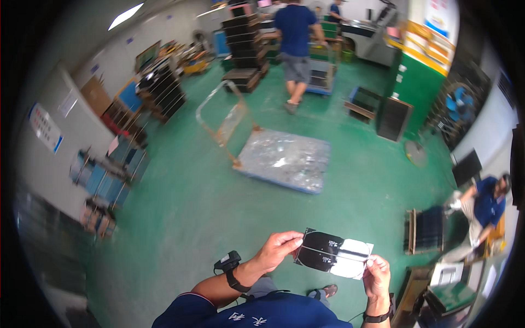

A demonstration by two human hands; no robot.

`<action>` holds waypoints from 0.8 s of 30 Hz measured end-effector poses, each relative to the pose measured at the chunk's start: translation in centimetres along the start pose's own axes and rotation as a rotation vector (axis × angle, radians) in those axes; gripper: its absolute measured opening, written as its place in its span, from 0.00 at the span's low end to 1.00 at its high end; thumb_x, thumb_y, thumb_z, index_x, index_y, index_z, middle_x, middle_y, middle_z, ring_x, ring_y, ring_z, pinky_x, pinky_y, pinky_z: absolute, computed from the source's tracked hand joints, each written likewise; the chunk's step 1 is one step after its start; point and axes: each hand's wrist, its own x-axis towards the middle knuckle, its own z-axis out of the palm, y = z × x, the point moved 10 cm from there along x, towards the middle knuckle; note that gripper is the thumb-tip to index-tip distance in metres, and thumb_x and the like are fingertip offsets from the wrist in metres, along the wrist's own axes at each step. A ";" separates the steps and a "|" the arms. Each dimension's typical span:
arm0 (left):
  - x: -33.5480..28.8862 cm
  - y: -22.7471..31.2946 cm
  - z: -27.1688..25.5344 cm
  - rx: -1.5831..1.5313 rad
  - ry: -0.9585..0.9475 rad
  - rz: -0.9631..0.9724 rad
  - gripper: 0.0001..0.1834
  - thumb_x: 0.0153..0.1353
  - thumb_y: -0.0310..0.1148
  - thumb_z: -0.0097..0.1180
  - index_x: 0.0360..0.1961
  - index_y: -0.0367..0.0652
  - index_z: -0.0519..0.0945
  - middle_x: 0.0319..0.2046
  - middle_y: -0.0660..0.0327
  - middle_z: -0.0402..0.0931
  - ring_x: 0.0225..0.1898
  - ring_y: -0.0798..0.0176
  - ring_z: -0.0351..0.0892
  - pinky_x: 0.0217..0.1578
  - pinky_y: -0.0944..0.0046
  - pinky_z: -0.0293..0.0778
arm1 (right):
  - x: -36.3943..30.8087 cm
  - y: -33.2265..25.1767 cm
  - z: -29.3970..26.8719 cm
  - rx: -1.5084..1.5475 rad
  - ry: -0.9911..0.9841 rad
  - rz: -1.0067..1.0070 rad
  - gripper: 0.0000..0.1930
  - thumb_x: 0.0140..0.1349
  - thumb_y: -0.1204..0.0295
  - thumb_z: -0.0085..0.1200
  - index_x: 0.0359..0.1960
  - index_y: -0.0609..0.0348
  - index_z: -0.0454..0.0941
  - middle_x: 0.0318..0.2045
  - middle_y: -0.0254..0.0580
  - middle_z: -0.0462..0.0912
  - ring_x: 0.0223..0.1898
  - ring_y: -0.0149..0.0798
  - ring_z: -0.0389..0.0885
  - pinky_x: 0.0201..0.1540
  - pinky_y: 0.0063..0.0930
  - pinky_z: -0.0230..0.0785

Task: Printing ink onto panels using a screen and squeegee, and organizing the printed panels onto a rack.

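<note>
A thin, flat, glossy panel (316,252) is stretched between my two hands at chest height, above the floor. Its left part is black with small pale markings, its right part bright white, perhaps from glare. A pale line runs along its length, and the corners look clear. At its upper left edge, my left hand (278,250) pinches it between thumb and fingers. My right hand (377,274) grips the right edge the same way. Dark bands circle both wrists, and a small black device (227,261) sits by the left one.
A platform trolley (284,158) with a rusty handle stands ahead on the green floor. Beyond it a person (295,33) walks beside another cart. Someone sits at the right (486,205) near a rack of dark panels (426,229). Stacked trays (240,49) and a green pillar (410,82) stand farther off.
</note>
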 end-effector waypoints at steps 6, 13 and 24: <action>-10.6 9.0 -22.5 -0.075 0.352 0.079 0.14 0.72 0.31 0.52 0.52 0.33 0.78 0.40 0.62 0.81 0.40 0.70 0.79 0.41 0.68 0.75 | 7.7 10.5 24.5 -0.166 -0.243 0.097 0.08 0.63 0.72 0.60 0.39 0.64 0.81 0.25 0.30 0.81 0.23 0.24 0.75 0.26 0.17 0.68; -19.8 21.4 -46.2 -0.213 0.664 0.353 0.15 0.72 0.30 0.51 0.53 0.30 0.77 0.36 0.60 0.81 0.34 0.69 0.79 0.35 0.68 0.75 | 17.8 25.5 52.8 -0.181 -0.627 0.371 0.09 0.67 0.72 0.56 0.43 0.67 0.80 0.28 0.39 0.83 0.24 0.29 0.79 0.29 0.22 0.73; -16.8 34.2 -73.0 -0.059 0.986 0.496 0.14 0.72 0.29 0.51 0.51 0.31 0.79 0.35 0.60 0.82 0.33 0.69 0.79 0.35 0.68 0.76 | 38.4 42.4 79.8 -0.191 -0.902 0.506 0.09 0.67 0.75 0.56 0.46 0.66 0.80 0.32 0.40 0.84 0.28 0.29 0.80 0.32 0.23 0.74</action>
